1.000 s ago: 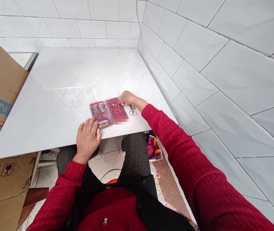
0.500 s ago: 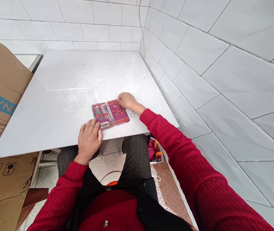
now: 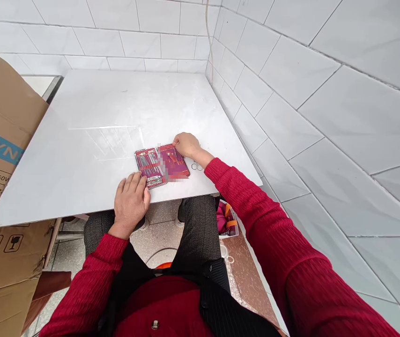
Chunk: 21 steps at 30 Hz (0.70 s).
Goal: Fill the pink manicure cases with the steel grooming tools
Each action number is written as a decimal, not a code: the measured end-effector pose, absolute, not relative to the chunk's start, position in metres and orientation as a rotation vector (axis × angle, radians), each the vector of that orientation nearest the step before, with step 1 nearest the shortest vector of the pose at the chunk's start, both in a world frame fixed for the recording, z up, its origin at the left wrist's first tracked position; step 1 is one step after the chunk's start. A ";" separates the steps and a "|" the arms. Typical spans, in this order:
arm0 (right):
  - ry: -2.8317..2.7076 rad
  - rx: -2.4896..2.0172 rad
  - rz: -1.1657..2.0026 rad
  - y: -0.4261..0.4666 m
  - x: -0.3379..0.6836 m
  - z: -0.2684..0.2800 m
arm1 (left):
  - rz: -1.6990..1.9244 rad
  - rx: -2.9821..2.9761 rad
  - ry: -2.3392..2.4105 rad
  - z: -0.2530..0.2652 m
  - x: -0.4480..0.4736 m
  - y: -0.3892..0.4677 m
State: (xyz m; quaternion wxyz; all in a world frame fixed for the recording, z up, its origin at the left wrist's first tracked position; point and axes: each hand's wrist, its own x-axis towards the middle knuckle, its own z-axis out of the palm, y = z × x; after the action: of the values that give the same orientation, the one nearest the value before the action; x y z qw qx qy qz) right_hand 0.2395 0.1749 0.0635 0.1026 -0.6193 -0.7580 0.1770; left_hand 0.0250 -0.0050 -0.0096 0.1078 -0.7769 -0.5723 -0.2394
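Note:
A manicure set case [image 3: 181, 167] with a purple and red lining lies spread flat near the table's front edge. Its left half holds several metal tools [image 3: 149, 162] under a red strap, with nail clippers [image 3: 154, 180] along the bottom. My left hand [image 3: 129, 201] rests palm down over the table edge, fingers stretched out, fingertips at the case's lower left side. At the case's upper right corner, my right hand [image 3: 187, 144] has its fingers pinched together; what is between them is hidden. Scissors [image 3: 197, 166], only the handle loops showing, lie below my right wrist.
The white table [image 3: 98, 103] meets a tiled wall [image 3: 277, 93] at the back and right. A large cardboard box [image 3: 6, 117] stands against its left side. Below the right front edge is a container [image 3: 233, 229] with magenta and orange contents.
My hands and the case hold nearly the same places. The view has shifted slightly, and part of the case now looks pixelated.

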 end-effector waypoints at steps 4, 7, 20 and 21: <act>-2.233 -1.832 0.553 0.175 0.241 0.063 | -0.708 -2.278 -1.679 -0.009 0.025 -0.005; -2.228 -1.817 0.585 0.173 0.242 0.063 | -0.699 -2.279 -1.680 -0.008 0.025 -0.006; -2.191 -1.754 0.676 0.158 0.246 0.063 | -0.772 -2.321 -1.734 -0.008 0.026 -0.005; -2.170 -1.738 0.671 0.158 0.249 0.063 | -0.771 -2.321 -1.732 -0.008 0.026 -0.005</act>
State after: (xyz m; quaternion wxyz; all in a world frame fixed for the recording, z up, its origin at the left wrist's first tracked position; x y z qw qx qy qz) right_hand 0.2493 0.1575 0.0632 0.1403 -0.6016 -0.7513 0.2322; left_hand 0.0256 -0.0054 -0.0077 0.0722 -0.7724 -0.5765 -0.2565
